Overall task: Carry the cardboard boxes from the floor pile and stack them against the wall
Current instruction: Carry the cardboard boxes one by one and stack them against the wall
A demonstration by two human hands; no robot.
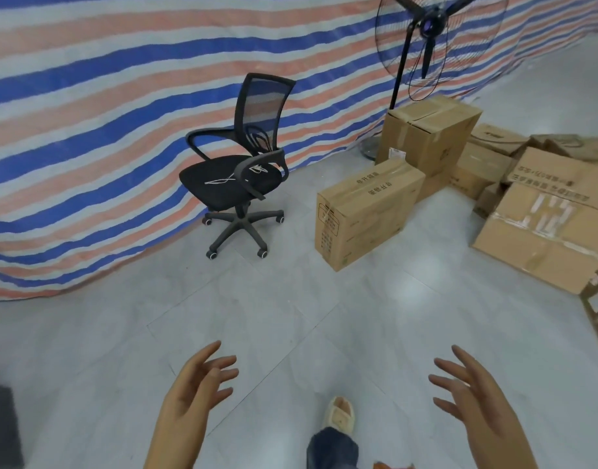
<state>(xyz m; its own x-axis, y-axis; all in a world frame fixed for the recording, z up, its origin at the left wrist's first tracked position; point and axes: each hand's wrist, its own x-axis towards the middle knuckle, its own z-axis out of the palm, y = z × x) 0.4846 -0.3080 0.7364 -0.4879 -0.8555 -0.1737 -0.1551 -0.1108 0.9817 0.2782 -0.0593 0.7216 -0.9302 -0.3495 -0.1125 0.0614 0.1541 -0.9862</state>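
Several brown cardboard boxes lie on the grey tiled floor at the right. A long box stands nearest me, apart from the others. Behind it a taller box stands by the striped tarp wall. A jumbled pile of boxes spreads along the right edge. My left hand and my right hand are held out low in front of me, fingers spread, holding nothing, well short of the boxes.
A black mesh office chair on castors stands by the tarp, left of the boxes. A black pedestal fan rises behind the tall box. My foot in a light slipper steps forward. A dark object sits at the bottom left.
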